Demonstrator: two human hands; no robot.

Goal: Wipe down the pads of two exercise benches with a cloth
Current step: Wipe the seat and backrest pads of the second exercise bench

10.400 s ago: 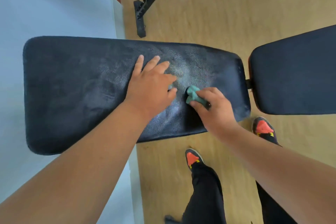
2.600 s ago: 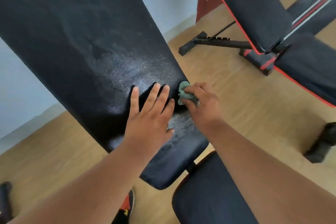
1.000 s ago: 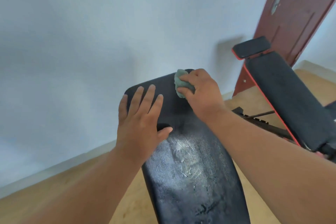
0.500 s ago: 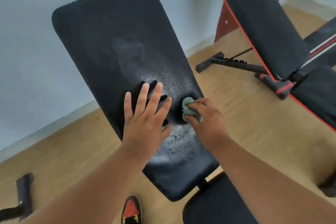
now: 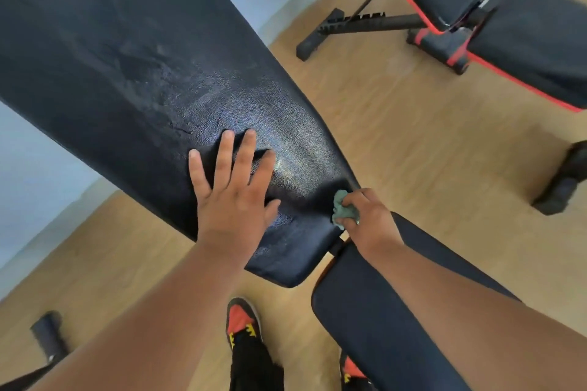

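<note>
A long black back pad (image 5: pixel 133 67) slants from the upper left down to the centre, its surface shiny and damp in the middle. My left hand (image 5: pixel 233 190) rests flat on its lower part, fingers straight and spread. My right hand (image 5: pixel 370 220) grips a small crumpled green cloth (image 5: pixel 342 209) and presses it against the pad's lower right edge. Below that, the black seat pad (image 5: pixel 365 311) of the same bench runs under my right forearm. A second bench with black, red-trimmed pads (image 5: pixel 527 38) stands at the upper right.
The second bench's black frame and foot (image 5: pixel 355 25) lie on the wooden floor (image 5: pixel 428 143) between the benches. A dark foot piece (image 5: pixel 562 181) sits at the right edge, another (image 5: pixel 47 332) at lower left. My orange-and-black shoes (image 5: pixel 243 319) stand below the pad. A pale wall (image 5: pixel 28 174) is behind.
My right hand has slid the cloth down and right, from the pad's middle to its lower right edge. My left hand stays flat on the pad. The view has dropped closer.
</note>
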